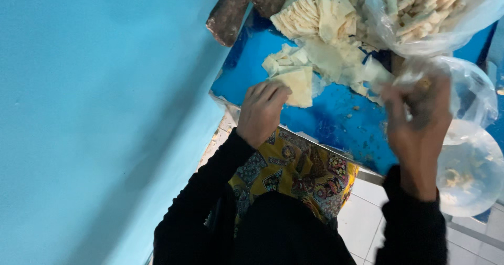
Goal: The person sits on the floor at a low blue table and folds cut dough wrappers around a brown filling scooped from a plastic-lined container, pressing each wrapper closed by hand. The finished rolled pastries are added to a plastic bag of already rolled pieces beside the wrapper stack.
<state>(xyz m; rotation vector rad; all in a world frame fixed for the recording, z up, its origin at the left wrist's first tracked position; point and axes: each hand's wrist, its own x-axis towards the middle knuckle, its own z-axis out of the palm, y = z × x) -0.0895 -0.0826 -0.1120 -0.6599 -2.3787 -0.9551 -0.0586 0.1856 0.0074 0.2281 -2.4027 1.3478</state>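
Left hand pinches one pastry sheet, blurred right hand grips unclear; bag of rolls part-filled, sheet pile remains.

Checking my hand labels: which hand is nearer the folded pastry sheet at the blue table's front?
Left. The left hand touches the folded pastry sheet; the right hand is off to its right, at a clear plastic bag.

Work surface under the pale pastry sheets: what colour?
Glossy blue work surface, seen in the head view.

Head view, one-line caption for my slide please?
Left hand on a folded pastry sheet on the blue table; blurred right hand at a clear plastic bag.
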